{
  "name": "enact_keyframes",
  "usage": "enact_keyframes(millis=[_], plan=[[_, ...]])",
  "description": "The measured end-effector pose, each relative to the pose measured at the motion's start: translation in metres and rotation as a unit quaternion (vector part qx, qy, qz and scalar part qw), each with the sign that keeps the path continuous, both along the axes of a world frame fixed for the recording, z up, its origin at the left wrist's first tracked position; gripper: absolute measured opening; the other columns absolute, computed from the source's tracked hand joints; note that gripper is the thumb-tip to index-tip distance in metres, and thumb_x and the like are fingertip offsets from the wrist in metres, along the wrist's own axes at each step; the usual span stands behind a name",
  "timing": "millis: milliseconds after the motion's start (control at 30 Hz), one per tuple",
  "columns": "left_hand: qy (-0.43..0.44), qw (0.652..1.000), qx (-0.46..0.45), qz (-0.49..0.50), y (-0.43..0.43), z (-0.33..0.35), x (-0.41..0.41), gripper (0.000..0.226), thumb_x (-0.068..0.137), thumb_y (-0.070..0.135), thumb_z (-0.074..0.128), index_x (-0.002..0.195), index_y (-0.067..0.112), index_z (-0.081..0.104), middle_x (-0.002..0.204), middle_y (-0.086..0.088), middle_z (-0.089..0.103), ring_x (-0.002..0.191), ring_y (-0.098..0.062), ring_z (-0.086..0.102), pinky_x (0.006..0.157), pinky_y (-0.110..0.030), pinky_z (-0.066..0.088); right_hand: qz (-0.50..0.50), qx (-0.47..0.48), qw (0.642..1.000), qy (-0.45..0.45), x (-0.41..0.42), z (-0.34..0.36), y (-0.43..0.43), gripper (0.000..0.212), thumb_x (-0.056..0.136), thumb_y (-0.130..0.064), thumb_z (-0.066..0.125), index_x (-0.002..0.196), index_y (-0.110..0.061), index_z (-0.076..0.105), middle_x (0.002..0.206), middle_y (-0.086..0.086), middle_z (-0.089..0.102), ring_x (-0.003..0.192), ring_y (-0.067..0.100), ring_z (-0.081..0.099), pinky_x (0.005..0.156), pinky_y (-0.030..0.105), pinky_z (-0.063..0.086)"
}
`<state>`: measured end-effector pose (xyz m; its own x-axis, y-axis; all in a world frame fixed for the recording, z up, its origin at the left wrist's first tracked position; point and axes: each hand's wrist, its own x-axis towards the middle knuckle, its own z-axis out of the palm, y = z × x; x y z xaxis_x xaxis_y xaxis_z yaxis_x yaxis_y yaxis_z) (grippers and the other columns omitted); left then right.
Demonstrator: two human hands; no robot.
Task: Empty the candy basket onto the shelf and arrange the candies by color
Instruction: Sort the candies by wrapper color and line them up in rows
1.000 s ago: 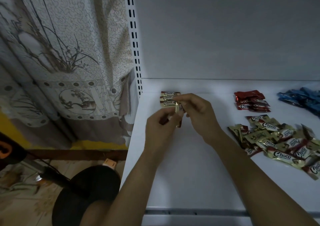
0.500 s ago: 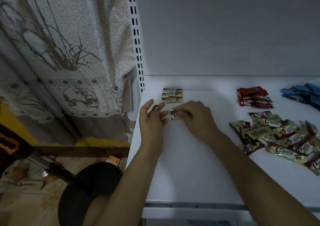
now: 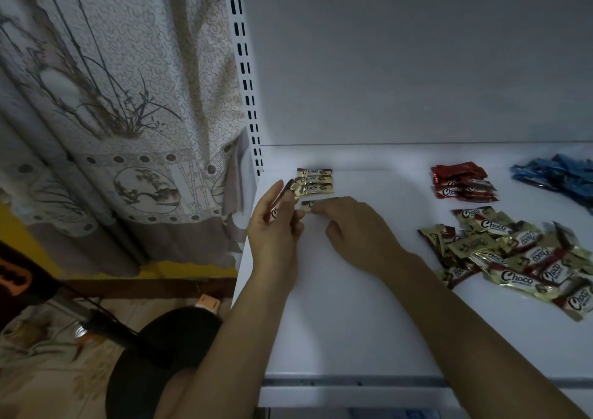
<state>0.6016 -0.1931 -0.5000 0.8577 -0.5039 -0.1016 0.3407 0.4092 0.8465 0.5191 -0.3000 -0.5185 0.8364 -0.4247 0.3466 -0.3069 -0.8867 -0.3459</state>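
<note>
On the shelf, at the back left, a neat row of gold candies, and just in front one more candy pressed flat under the right hand. Pinched in the left hand, a spare candy. Sorted already: red group, blue group. Left to sort, apparently: the mixed pile. No basket in view.

Your shelf is white. At its back you have a row of gold candies with brown-and-white "Choco" lettering, a red stack and a blue heap; the loose pile mixes gold with red. The candy in your left hand shows red. Beside you, the cream curtain carries grey bamboo and squiggles.
</note>
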Motion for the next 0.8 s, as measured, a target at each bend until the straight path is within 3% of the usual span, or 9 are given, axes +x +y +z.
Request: enact_keyframes(millis=[133, 233, 400, 667, 733, 800], plan=[[0.026, 1.0, 0.017, 0.001, -0.001, 0.002, 0.0, 0.011, 0.096, 0.011, 0.057, 0.105, 0.017, 0.061, 0.083, 0.002, 0.066, 0.056, -0.004, 0.058, 0.053, -0.017, 0.046, 0.027, -0.007, 0.999, 0.015, 0.005, -0.007, -0.005, 0.062, 0.077, -0.028, 0.025, 0.128, -0.017, 0.058, 0.126, 0.008, 0.061, 0.115, 0.026, 0.055, 0.094, 0.033, 0.041], [0.047, 0.999, 0.02, -0.014, -0.001, 0.004, 0.0, 0.02, 0.098, 0.009, 0.048, 0.108, 0.016, 0.063, 0.084, 0.001, 0.065, 0.055, -0.005, 0.054, 0.05, -0.017, 0.043, 0.03, -0.034, 0.999, 0.029, 0.009, -0.007, -0.007, 0.064, 0.078, -0.029, 0.022, 0.134, -0.02, 0.051, 0.132, 0.003, 0.057, 0.121, 0.023, 0.05, 0.098, 0.034, 0.035], [0.041, 0.999, 0.0, -0.003, 0.0, 0.004, -0.001, 0.011, 0.097, 0.01, 0.054, 0.1, 0.018, 0.06, 0.08, 0.002, 0.063, 0.052, -0.003, 0.056, 0.048, -0.015, 0.043, 0.026, -0.029, 0.999, 0.034, 0.015, -0.006, -0.006, 0.06, 0.078, -0.02, 0.031, 0.136, -0.024, 0.047, 0.136, -0.005, 0.053, 0.126, 0.016, 0.043, 0.093, 0.024, 0.021], [0.059, 0.997, -0.036, -0.02, 0.003, 0.002, 0.002, 0.012, 0.093, 0.009, 0.059, 0.096, 0.018, 0.066, 0.071, 0.01, 0.066, 0.057, -0.002, 0.055, 0.05, -0.013, 0.043, 0.022, -0.002, 1.0, -0.013, 0.014, -0.007, -0.006, 0.055, 0.08, -0.018, 0.034, 0.133, -0.019, 0.051, 0.129, 0.004, 0.057, 0.119, 0.022, 0.049, 0.097, 0.031, 0.031], [0.055, 0.998, -0.034, -0.019, 0.002, 0.001, 0.002, 0.01, 0.091, 0.008, 0.061, 0.093, 0.017, 0.064, 0.07, 0.008, 0.064, 0.057, -0.002, 0.053, 0.049, -0.013, 0.042, -0.016, 0.119, 0.987, -0.103, 0.012, 0.001, -0.001, 0.038, 0.09, -0.023, 0.039, 0.122, -0.019, 0.059, 0.112, 0.005, 0.065, 0.103, 0.019, 0.058, 0.087, 0.027, 0.041], [0.049, 0.998, -0.026, -0.019, 0.002, 0.002, 0.002, 0.01, 0.089, 0.006, 0.063, 0.088, 0.016, 0.063, 0.068, 0.006, 0.061, 0.056, -0.003, 0.051, 0.048, -0.013, 0.04, -0.005, 0.371, 0.909, -0.191, 0.01, 0.018, 0.005, 0.024, 0.095, -0.038, 0.046, 0.103, -0.024, 0.065, 0.092, -0.001, 0.071, 0.079, 0.009, 0.062, 0.067, 0.016, 0.043]])
